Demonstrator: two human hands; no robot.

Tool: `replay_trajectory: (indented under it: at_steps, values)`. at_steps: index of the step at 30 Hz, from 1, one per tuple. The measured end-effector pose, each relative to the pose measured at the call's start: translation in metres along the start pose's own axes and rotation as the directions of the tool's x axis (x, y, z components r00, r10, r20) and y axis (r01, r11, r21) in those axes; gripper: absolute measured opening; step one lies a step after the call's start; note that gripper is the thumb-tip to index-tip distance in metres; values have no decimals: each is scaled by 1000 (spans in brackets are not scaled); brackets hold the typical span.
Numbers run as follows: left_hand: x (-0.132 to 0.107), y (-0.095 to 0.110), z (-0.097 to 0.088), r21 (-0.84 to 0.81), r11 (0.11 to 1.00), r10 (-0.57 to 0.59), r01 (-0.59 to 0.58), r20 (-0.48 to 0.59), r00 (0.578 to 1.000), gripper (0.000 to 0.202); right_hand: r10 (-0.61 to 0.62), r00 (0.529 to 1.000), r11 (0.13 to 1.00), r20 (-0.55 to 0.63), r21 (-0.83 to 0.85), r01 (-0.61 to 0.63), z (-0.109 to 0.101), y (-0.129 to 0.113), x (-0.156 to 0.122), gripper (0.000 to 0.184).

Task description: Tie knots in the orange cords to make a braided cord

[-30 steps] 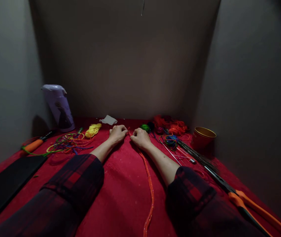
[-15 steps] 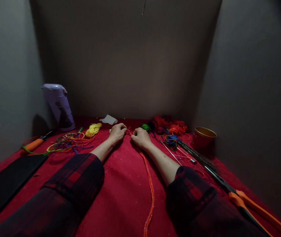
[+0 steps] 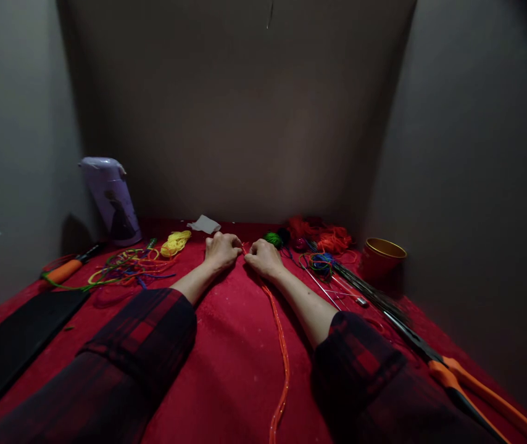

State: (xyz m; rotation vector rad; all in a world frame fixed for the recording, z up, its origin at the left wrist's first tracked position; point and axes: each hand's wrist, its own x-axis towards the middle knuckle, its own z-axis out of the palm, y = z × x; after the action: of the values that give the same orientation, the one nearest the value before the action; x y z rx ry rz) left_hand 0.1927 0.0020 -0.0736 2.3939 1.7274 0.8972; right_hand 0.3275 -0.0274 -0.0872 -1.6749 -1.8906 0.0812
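Observation:
My left hand (image 3: 221,250) and my right hand (image 3: 263,258) rest close together on a red cloth (image 3: 236,357), fingers curled around the far end of a braided orange cord (image 3: 282,351). The cord runs from between the hands toward me along my right forearm. Both sleeves are dark red plaid. The fingertips pinch the cord's thin strands; the exact grip is small and dim.
A lilac jug (image 3: 110,200) stands at the back left. Loose coloured cords (image 3: 129,266) and a yellow bundle (image 3: 174,242) lie left. Red yarn (image 3: 323,235), a green ball (image 3: 273,238), metal rods (image 3: 360,287), a gold-rimmed cup (image 3: 381,258) and orange-handled shears (image 3: 467,382) lie right. A black board (image 3: 8,345) is near left.
My left hand has shifted slightly right, closing the gap to my right hand. Everything else has stayed put.

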Motion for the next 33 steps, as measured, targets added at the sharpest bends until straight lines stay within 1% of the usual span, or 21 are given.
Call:
replay_trajectory:
  at_steps: [4,7,13,17,22,28,30,33]
  values:
    - [-2,2,0,65,998,25,-22,-40,999,8,-9,1000,999,1,40,9,-2,-2,-1,18]
    - [-3,3,0,106,992,71,-67,-35,997,6,4,1000,996,-12,85,-3,-3,-1,0,15]
    - [-3,3,-1,92,994,60,-56,-32,998,10,129,990,981,-57,156,-119,-4,5,6,23]
    - [-2,1,0,81,995,62,-58,-45,997,11,161,984,974,-81,171,-145,-3,6,7,22]
    - [-3,2,0,71,994,83,-79,-55,995,14,127,991,973,-51,202,-114,-4,5,5,19]
    - [-4,2,2,64,988,144,-140,-59,988,15,149,988,971,-43,195,-138,-7,3,4,22]
    - [-3,0,2,40,993,116,-113,-87,989,21,116,993,970,1,215,-113,-6,3,4,18]
    - [0,-4,3,-1,1000,14,-14,-122,992,32,41,995,958,91,280,-65,-3,5,4,12]
